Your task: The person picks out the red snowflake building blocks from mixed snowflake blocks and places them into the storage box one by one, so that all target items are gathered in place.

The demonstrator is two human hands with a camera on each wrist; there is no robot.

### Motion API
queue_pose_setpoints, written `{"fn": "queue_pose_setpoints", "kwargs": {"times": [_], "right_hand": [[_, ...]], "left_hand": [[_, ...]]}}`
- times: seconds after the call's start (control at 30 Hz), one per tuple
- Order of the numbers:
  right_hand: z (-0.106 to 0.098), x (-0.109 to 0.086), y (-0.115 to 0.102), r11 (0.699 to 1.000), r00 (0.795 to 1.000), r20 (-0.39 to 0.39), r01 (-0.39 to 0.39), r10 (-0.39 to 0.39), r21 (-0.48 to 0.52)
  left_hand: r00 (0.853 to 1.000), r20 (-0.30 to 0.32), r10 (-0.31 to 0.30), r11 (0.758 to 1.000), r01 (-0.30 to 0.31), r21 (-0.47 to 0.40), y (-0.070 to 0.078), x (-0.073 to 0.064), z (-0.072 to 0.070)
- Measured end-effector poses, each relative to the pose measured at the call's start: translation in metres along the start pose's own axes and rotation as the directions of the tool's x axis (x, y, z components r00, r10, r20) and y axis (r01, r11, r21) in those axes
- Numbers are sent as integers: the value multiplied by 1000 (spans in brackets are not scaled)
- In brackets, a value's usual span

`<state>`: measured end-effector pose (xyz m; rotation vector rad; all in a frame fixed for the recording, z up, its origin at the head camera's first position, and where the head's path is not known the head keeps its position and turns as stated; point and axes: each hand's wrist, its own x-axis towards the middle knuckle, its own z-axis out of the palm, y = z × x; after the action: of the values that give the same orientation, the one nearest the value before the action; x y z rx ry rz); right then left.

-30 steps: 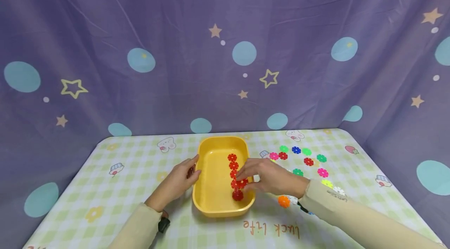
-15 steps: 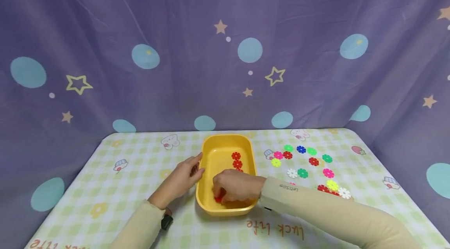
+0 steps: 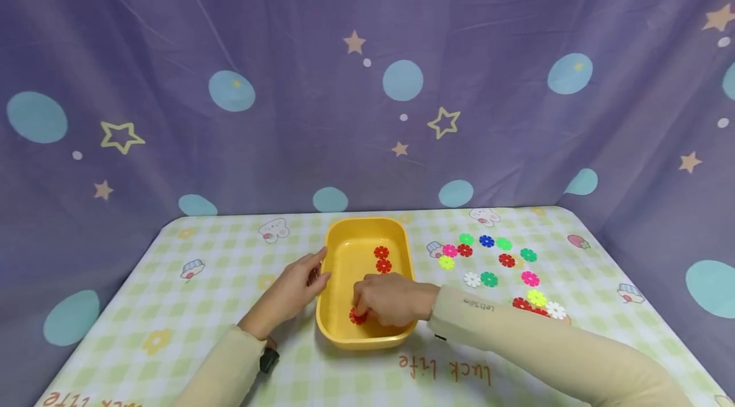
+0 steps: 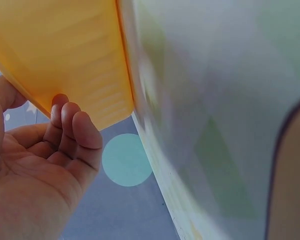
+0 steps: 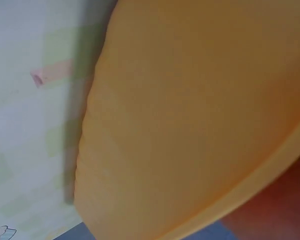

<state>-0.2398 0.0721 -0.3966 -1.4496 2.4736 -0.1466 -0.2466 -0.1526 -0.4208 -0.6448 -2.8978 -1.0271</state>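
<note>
In the head view a yellow plastic tray (image 3: 337,247) stands on the table. My left hand (image 3: 291,295) holds its left side, thumb at the rim; in the left wrist view the curled fingers (image 4: 87,131) meet the tray's outer wall. Inside the tray, low and left of centre, my right hand (image 3: 393,300) pinches a red snowflake disc (image 3: 357,316) close over the floor. Two more red snowflake discs (image 3: 383,260) lie beyond it; the hand hides the area below them. In the right wrist view, the tray wall (image 5: 180,115) covers most of that hand.
Loose snowflake discs in several colours lie right of the tray, among them a blue disc (image 3: 487,241), a green disc (image 3: 489,279) and a white disc (image 3: 472,279). My right forearm (image 3: 517,330) crosses the table's front right. A purple curtain (image 3: 367,139) hangs behind.
My right hand has shifted left and down from the row of red discs inside the tray, bringing a red disc to the lower left. The left hand stays at the tray's side.
</note>
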Motion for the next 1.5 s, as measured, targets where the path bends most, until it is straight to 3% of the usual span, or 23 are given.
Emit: {"fn": "queue_pose_setpoints", "kwargs": {"times": [0.13,0.27,0.33,0.43,0.5,0.6,0.7,0.9,1.0,1.07,1.13,1.2,1.3,1.37,1.43,1.5], "right_hand": [[-1,0,0,1000,1000,7,14,-14,-18],[-7,-7,6,998,991,-132,25,-17,62],[-16,-19,12,993,968,-250,7,23,119],[-33,-46,26,982,911,-400,-30,104,189],[-40,-69,39,978,877,-457,-62,150,201],[-38,-106,65,968,843,-489,-135,225,212],[-24,-143,89,936,824,-453,-248,340,250],[11,-205,114,819,787,-273,-456,554,348],[25,-223,112,794,799,-195,-471,569,385],[33,-227,109,782,808,-165,-462,565,418],[40,-227,106,766,804,-150,-466,576,442],[46,-226,104,746,784,-146,-491,604,449],[51,-225,104,704,732,-145,-552,666,448],[53,-224,105,685,709,-141,-579,691,443],[54,-224,106,673,697,-135,-594,704,442],[53,-224,108,671,698,-126,-598,705,439]], "left_hand": [[1000,-1,10,1000,-10,4,-2,-1,0],[1000,-5,9,1000,-9,6,-3,-1,-1],[1000,-6,15,1000,-15,6,-3,-1,-1],[1000,-3,14,1000,-14,3,-2,0,-1],[1000,0,12,1000,-12,1,-2,-1,-1],[1000,3,6,1000,-6,0,0,-1,-1],[1000,0,0,1000,0,-2,0,-1,-1],[1000,-1,-4,1000,4,-11,-1,0,0],[1000,-3,6,1000,-6,-15,-1,1,0],[1000,-10,4,1000,-5,-18,-1,0,-1],[1000,-17,4,1000,-5,-19,-1,-1,-1],[1000,-19,14,1000,-15,-17,-1,-1,-1],[999,-15,35,999,-35,-8,-1,0,0],[999,-12,40,999,-40,-1,0,0,0],[999,-12,36,999,-36,2,1,0,0],[1000,-13,28,1000,-28,0,1,-1,0]]}}
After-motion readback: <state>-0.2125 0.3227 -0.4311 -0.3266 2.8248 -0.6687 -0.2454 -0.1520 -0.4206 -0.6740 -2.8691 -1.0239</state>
